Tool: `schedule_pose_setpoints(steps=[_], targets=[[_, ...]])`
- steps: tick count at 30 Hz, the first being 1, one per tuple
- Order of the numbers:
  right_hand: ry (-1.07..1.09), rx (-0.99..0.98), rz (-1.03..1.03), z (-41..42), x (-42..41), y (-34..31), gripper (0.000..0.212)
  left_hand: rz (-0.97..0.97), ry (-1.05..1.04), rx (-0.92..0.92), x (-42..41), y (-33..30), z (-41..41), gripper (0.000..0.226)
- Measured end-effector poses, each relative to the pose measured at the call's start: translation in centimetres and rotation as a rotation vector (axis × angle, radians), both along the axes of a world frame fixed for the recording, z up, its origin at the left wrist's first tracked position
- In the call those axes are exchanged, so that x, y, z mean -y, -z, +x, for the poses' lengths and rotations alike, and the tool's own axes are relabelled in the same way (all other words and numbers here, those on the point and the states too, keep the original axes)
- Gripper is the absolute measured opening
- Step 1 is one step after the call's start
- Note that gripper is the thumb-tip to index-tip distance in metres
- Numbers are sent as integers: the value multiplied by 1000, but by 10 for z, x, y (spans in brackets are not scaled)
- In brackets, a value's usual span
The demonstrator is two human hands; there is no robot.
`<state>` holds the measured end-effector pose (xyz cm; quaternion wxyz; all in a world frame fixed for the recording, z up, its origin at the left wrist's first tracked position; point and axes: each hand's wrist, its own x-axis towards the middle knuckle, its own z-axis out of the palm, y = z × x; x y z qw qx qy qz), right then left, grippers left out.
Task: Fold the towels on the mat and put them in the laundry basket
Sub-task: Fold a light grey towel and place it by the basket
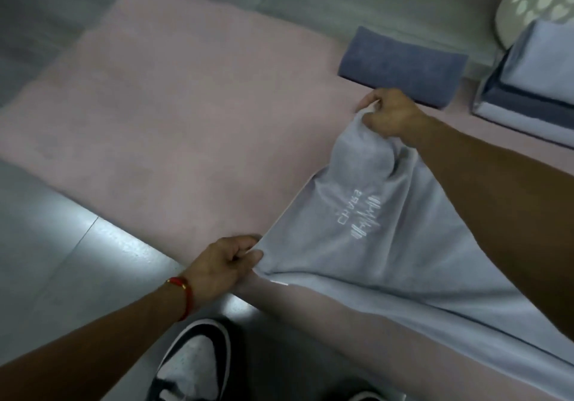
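Note:
A light grey-blue towel (388, 245) with white embroidered lettering hangs lifted over the pink mat (174, 105). My left hand (223, 264) pinches its near corner at the mat's front edge. My right hand (388, 111) grips the far corner, bunched, higher up. The towel trails off to the lower right. A folded dark blue towel (400, 65) lies on the mat's far right edge. The laundry basket (528, 6), pale with white round spots, shows at the top right corner.
A stack of folded light and dark blue towels (534, 90) sits at the right edge below the basket. Grey tiled floor (62, 245) surrounds the mat. My black and white shoe (192, 363) stands at the bottom middle.

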<state>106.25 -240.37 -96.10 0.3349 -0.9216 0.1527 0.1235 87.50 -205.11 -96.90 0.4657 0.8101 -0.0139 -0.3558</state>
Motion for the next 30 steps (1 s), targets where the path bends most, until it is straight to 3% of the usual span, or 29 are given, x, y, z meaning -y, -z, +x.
schedule_pose_setpoints(steps=[3,6,9,12,17,19,22,24,27,30], targets=[[-76,19,295,0,5,-26,31,-33,-210,-35,-6,-2,-6,18],[-187,54,406,13,3,-48,24,-99,-254,-106,-11,-7,-6,15],[-423,93,161,39,-13,-57,36,-128,-302,-157,-17,-5,-4,15],[-493,252,-213,83,-32,-57,27,-116,-359,-148,-23,1,0,15],[-552,330,-600,127,-74,-34,22,100,-376,74,-54,12,29,21],[-417,326,-604,138,-100,-17,25,238,-365,173,-70,14,45,22],[-173,355,-433,153,-136,4,27,420,-387,270,-85,13,66,20],[-139,359,-309,161,-150,15,29,480,-433,307,-91,14,75,16],[-360,229,-204,148,-165,27,51,578,-460,368,-98,20,81,15],[-723,176,-273,97,-162,24,64,655,-355,508,-97,18,80,19]])
